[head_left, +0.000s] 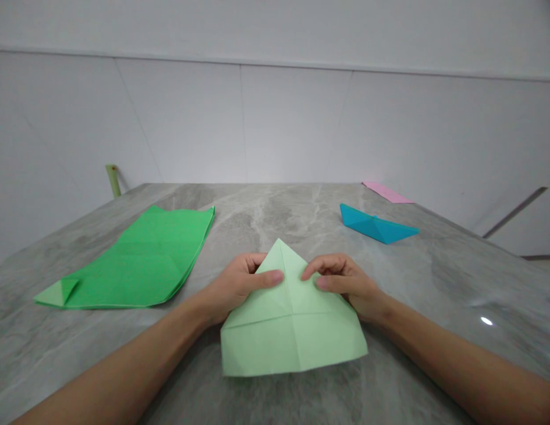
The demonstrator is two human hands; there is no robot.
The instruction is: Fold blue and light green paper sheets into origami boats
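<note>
Paper (261, 348), folded to a point, is nearer than and left of blue boat (376, 226), left hand (237, 284) and right hand (352, 284) each gripping one sloped side; even, light pressure likely keeps the centre crease (295, 336) straight.

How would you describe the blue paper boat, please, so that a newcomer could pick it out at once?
On the grey marbled tabletop, look toward the far right, beyond the right hand. There, just nearer than the flat pink paper, sits the blue paper boat. It is the only blue paper, pointed at both ends.
</note>
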